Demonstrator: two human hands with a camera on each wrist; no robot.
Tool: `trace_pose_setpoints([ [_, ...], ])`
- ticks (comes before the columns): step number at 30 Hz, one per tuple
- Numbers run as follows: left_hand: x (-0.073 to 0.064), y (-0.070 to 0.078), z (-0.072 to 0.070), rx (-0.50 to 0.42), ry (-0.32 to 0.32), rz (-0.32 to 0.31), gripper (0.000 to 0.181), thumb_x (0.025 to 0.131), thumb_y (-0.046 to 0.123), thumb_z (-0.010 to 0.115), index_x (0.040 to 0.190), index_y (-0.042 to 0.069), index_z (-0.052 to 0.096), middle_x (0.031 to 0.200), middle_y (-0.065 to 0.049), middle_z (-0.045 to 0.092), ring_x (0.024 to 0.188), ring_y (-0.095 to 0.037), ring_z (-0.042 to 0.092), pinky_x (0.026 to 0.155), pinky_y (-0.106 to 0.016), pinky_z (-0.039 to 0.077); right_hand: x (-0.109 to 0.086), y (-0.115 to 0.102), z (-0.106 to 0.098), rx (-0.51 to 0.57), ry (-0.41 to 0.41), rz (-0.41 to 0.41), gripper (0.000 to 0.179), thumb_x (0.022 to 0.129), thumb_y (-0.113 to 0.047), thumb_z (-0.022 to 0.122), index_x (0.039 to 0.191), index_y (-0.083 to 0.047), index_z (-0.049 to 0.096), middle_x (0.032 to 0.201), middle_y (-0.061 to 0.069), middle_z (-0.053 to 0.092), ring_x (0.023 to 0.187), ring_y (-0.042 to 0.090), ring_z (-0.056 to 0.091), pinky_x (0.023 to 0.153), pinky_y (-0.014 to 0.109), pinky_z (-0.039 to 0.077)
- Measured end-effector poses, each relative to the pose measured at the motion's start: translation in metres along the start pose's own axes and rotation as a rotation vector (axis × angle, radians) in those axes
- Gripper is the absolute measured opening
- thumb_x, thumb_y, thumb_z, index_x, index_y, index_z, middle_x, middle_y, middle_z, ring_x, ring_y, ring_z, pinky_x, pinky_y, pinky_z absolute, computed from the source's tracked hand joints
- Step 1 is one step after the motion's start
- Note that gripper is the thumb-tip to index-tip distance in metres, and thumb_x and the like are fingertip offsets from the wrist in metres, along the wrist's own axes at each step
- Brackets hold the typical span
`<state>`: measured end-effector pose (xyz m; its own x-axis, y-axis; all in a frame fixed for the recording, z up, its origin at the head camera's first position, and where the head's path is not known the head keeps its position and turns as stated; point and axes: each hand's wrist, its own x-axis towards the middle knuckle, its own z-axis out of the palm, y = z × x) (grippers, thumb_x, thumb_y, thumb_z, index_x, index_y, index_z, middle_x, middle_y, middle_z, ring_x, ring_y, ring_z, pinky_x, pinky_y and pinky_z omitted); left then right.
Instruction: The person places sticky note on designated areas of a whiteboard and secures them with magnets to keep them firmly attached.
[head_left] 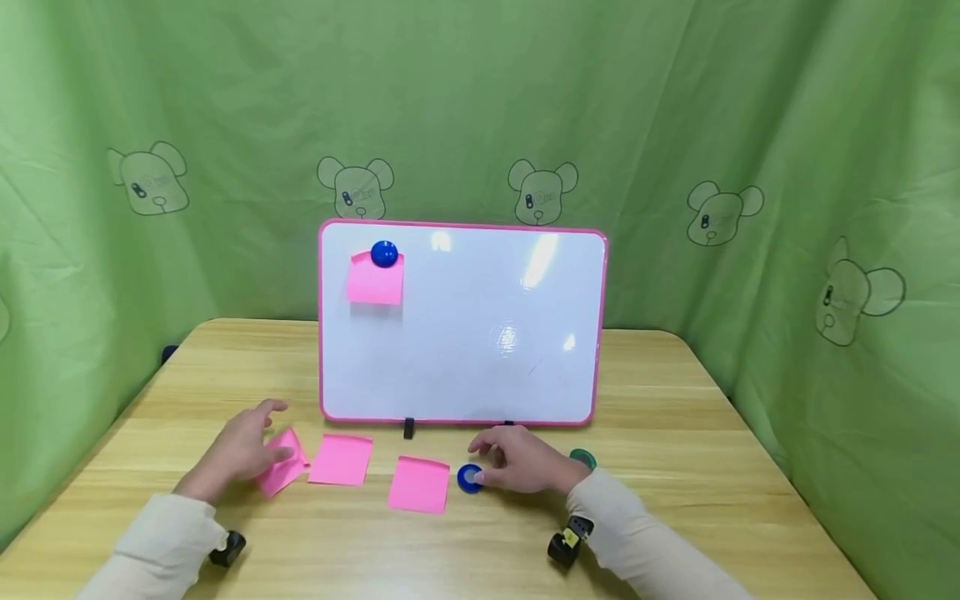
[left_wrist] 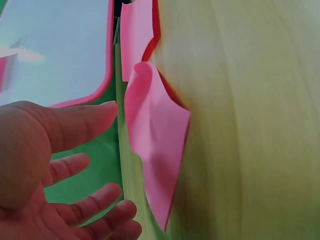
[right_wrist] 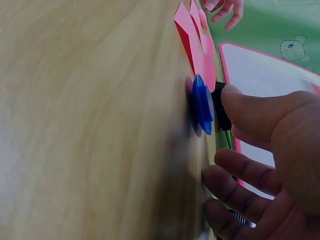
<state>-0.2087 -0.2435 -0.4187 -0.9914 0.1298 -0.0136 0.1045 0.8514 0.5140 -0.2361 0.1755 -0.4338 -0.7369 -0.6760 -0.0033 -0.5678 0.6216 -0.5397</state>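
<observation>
The pink note (head_left: pixel 279 477) near the left hand (head_left: pixel 238 446) lies on the table (head_left: pixel 675 517); it is bent along its length, with one end curled up. The left hand is above it with thumb and fingers well spread, and it has hold of nothing. The blue magnet (head_left: pixel 469 478) is also on the table, round, with its grey back side turned upward. The right hand (head_left: pixel 521 460) is beside this magnet, fingers loosely bent and apart from the thumb, gripping nothing; whether the thumb touches the rim, I cannot tell surely.

In count, there are four pink notes: three in a row on the table and one on the whiteboard (head_left: pixel 480 358). Blue magnets are two, the second (head_left: pixel 385 254) being on the top edge of the board's note (head_left: pixel 375 282). One green magnet (head_left: pixel 582 457) is seen, partly covered by the right wrist.

The whiteboard, framed in pink, stands upright behind the row on black feet (head_left: pixel 408 428). Behind everything hangs a green curtain (head_left: pixel 465 92) with animal-head drawings.
</observation>
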Motion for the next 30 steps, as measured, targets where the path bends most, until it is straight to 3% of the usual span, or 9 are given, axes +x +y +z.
trace_pose_setpoints([
  [11,-0.0053,-0.0016,0.0005,-0.022,-0.044,-0.056,0.068,0.079,0.014,0.078,0.133,-0.006,0.042,0.116,-0.036,0.053,0.106,-0.052,0.053,0.085,-0.062,0.046,0.0051,-0.0047,0.0022,-0.013,-0.086,0.001,0.046,0.082,-0.033,0.078,0.121,-0.012,0.064,0.106,-0.003,0.063,0.077,0.006,0.053,0.072,0.023,0.048],
  [20,-0.0090,-0.0040,0.0015,0.010,-0.035,0.001,0.030,0.075,0.013,0.080,0.093,0.003,0.058,0.104,-0.025,0.062,0.100,-0.047,0.057,0.085,-0.059,0.047,0.0093,-0.0054,0.0040,-0.017,-0.126,-0.025,0.040,0.082,-0.032,0.078,0.117,-0.015,0.067,0.097,-0.009,0.061,0.077,0.005,0.054,0.069,0.023,0.048],
  [30,-0.0079,-0.0035,0.0031,0.024,-0.060,-0.004,0.028,0.077,0.015,0.079,0.093,0.005,0.059,0.105,-0.024,0.061,0.101,-0.045,0.056,0.088,-0.058,0.045,0.0095,-0.0078,0.0035,-0.008,-0.130,0.000,0.035,0.084,-0.030,0.077,0.115,-0.016,0.068,0.097,-0.009,0.061,0.078,0.009,0.054,0.069,0.025,0.048],
])
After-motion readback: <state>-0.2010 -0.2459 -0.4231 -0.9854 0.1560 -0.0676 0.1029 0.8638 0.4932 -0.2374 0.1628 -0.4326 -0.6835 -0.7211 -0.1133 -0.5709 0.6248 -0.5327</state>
